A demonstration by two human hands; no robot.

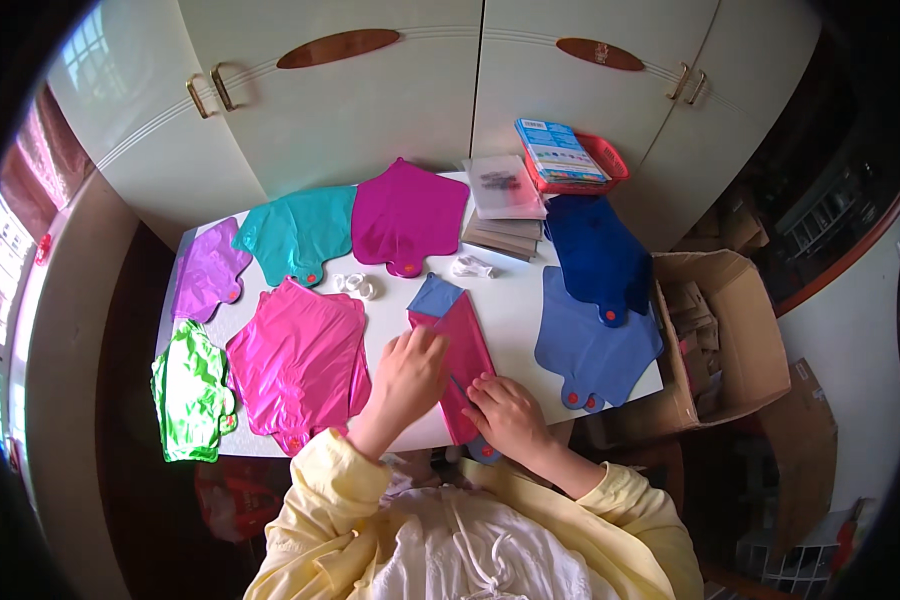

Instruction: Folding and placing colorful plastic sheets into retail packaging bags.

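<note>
A folded pink foil balloon (458, 350) lies flat in front of me, long and narrow, with a blue foil part (437, 297) showing at its far end. My left hand (410, 372) is closed in a fist above its left edge; what its fingers hold is hidden. At the near right edge, my right hand (510, 415) has thumb and bent fingers pressed together on the foil. A short thin dark thing, too small to name, shows on the foil between both hands. Under the right hand, a blue tab with a red dot pokes past the table edge.
Flat foil balloons surround the work: purple (210, 268), teal (298, 232), magenta (408, 215), green (192, 395), large pink (298, 360), navy (598, 250), blue (595, 345). White ribbon rolls (356, 286), plastic sleeves (505, 190), a red basket (602, 158) and a cardboard box (745, 320) stand around.
</note>
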